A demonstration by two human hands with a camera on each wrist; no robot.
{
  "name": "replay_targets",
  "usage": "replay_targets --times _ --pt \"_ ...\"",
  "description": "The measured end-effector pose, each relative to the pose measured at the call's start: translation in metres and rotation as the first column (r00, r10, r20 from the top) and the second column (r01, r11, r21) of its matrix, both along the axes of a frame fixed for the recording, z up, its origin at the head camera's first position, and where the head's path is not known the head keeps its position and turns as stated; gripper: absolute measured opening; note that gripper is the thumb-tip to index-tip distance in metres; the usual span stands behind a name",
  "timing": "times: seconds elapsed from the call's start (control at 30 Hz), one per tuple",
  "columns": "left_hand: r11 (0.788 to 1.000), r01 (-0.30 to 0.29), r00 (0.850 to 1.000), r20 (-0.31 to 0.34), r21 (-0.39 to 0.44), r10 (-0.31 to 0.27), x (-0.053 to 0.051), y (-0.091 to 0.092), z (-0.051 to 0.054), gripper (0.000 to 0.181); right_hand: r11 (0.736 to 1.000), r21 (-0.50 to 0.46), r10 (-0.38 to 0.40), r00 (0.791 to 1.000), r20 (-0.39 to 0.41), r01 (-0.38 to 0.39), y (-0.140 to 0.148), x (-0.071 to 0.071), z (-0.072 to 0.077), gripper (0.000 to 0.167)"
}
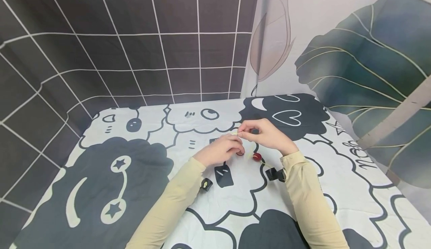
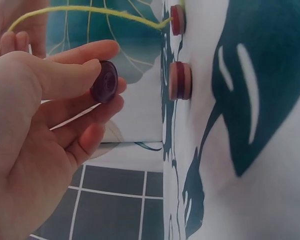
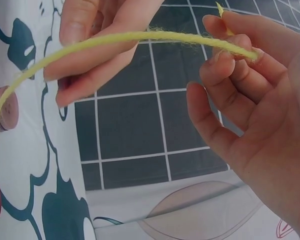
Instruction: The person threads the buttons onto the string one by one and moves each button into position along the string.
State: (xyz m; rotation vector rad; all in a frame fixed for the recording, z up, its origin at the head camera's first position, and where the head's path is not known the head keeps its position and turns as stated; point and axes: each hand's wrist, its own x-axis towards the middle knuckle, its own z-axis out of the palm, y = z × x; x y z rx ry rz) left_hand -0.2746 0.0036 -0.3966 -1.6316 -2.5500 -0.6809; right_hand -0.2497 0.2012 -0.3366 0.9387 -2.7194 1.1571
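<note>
Found in the left hand (image 1: pixel 220 150), pinched between thumb and fingers, raised off the printed cloth (image 1: pixel 205 200): one dark purple button (image 2: pixel 107 82), holes too dim to count. Found in the right hand (image 1: pixel 267 134), pinched at the fingertips: yellow yarn (image 3: pixel 140 36), short tip visible beyond. Traced from there: slack arc down to a red button (image 2: pixel 177 20) on the cloth, near a pink-and-red button stack (image 2: pixel 180 81). Judged in hand: threading of the dark button, apparently not yet begun. Advised: hold by the rim, holes uncovered and turned toward the tip; pinch close to the yarn's end, twisting any fray tight; feed straight; catch the tip behind before releasing; keep the arc slack.
</note>
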Motion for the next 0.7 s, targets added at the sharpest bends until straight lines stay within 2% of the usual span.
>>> replay_targets --times 0.13,0.23,0.33,0.4,0.6,0.7 --pt "0.999 -0.009 1.000 0.015 0.038 0.008 -0.004 -0.005 0.002 0.018 1.000 0.005 -0.006 1.000 -0.002 0.006 0.001 0.000 0.001 0.005" --pt "0.997 -0.067 0.994 0.088 0.049 0.062 -0.007 -0.010 0.007 0.017 1.000 0.008 -0.005 1.000 0.005 0.005 0.001 0.000 0.000 0.005" --pt "0.989 -0.126 0.979 0.171 0.078 0.111 -0.008 -0.018 0.015 0.016 1.000 0.011 -0.007 1.000 0.006 0.006 0.000 -0.001 0.000 0.005" --pt "0.982 -0.142 0.973 0.201 0.122 0.115 -0.010 -0.022 0.019 0.015 1.000 0.010 -0.007 1.000 0.006 0.007 0.000 0.000 0.000 0.005" --pt "0.949 -0.163 0.965 0.245 0.271 0.095 -0.014 -0.036 0.028 0.017 1.000 0.014 -0.009 1.000 0.008 0.009 -0.001 0.000 -0.001 0.004" --pt "0.924 -0.197 0.948 0.304 0.327 0.094 -0.012 -0.041 0.034 0.019 1.000 0.012 -0.009 1.000 0.011 0.008 -0.002 0.000 0.000 0.004"
